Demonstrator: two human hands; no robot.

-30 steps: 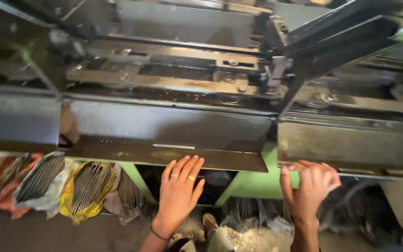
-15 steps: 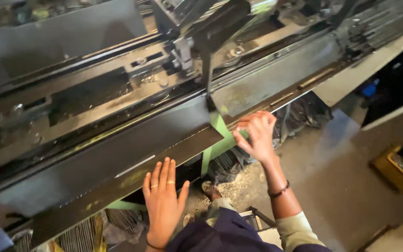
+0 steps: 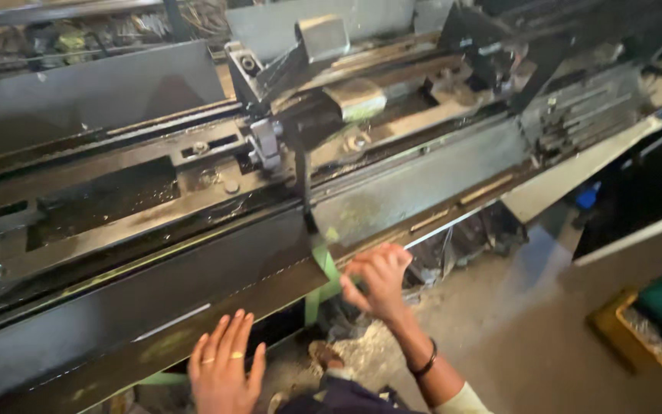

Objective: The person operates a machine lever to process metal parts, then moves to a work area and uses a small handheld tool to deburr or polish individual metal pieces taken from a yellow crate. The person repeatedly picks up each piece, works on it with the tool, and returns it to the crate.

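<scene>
Left hand (image 3: 224, 366) lies flat on the machine's front ledge (image 3: 116, 337); right hand (image 3: 377, 280) touches it further right.

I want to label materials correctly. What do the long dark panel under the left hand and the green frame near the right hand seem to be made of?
Long dark panel: probably sheet steel, dark and oily, with dull glare and scuffed edges. Green frame: likely painted metal; the green coat looks worn and dirty.
</scene>
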